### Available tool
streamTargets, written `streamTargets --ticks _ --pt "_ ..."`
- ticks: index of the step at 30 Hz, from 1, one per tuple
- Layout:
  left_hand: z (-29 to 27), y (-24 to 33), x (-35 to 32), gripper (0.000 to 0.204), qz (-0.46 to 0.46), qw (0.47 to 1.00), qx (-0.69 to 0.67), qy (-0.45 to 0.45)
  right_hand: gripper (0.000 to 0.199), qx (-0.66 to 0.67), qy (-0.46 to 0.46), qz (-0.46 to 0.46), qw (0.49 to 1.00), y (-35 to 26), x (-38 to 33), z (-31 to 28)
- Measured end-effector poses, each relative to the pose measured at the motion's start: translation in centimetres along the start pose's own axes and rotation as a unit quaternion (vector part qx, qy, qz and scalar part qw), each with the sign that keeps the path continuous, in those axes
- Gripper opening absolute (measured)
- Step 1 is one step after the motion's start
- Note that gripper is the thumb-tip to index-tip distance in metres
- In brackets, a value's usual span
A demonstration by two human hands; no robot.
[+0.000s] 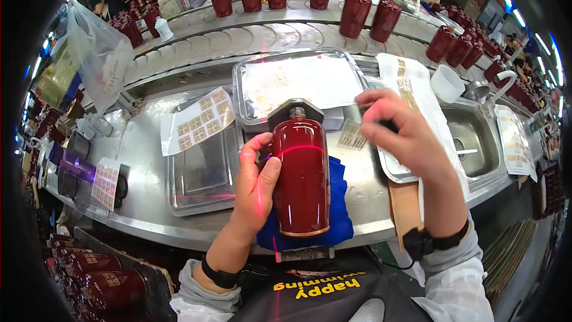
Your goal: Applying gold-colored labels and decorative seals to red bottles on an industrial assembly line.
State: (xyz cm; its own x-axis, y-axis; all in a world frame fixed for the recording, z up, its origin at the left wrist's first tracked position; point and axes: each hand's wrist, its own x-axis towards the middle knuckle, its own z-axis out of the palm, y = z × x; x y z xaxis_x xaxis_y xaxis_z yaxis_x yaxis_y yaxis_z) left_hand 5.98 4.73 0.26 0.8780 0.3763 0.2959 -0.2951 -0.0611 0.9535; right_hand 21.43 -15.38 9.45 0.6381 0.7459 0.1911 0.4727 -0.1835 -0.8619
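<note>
My left hand (253,188) grips the bottle (302,182), neck pointing away; my half-curled right hand (402,134), possibly empty, I can't tell, hangs right

Head camera: wide fisheye, from above

View is taken from the head, aimed down and forward. Left hand (256,185) and right hand (411,137) are seen close; beyond them, a metal track (196,46) is included, bowed.
</note>
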Motion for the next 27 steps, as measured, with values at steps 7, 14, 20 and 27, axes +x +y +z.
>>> streamTargets --ticks 7,14,20,27 --pt "1.0 0.7 0.6 0.052 0.004 0.997 -0.077 -0.026 0.014 -0.084 0.05 -0.13 0.987 0.7 -0.2 6.4" --pt "1.3 -0.9 1.2 0.063 -0.019 1.0 0.007 0.012 0.015 -0.057 0.082 -0.121 0.988 1.2 0.2 7.5" --pt "1.2 -0.9 1.5 0.057 -0.039 0.999 -0.031 -0.006 0.036 -0.219 0.119 -0.255 0.934 1.1 -2.1 7.1" --pt "1.9 -0.3 1.6 0.055 -0.052 0.996 -0.066 0.0 0.05 -0.241 0.097 -0.242 0.935 2.1 -2.6 7.7"
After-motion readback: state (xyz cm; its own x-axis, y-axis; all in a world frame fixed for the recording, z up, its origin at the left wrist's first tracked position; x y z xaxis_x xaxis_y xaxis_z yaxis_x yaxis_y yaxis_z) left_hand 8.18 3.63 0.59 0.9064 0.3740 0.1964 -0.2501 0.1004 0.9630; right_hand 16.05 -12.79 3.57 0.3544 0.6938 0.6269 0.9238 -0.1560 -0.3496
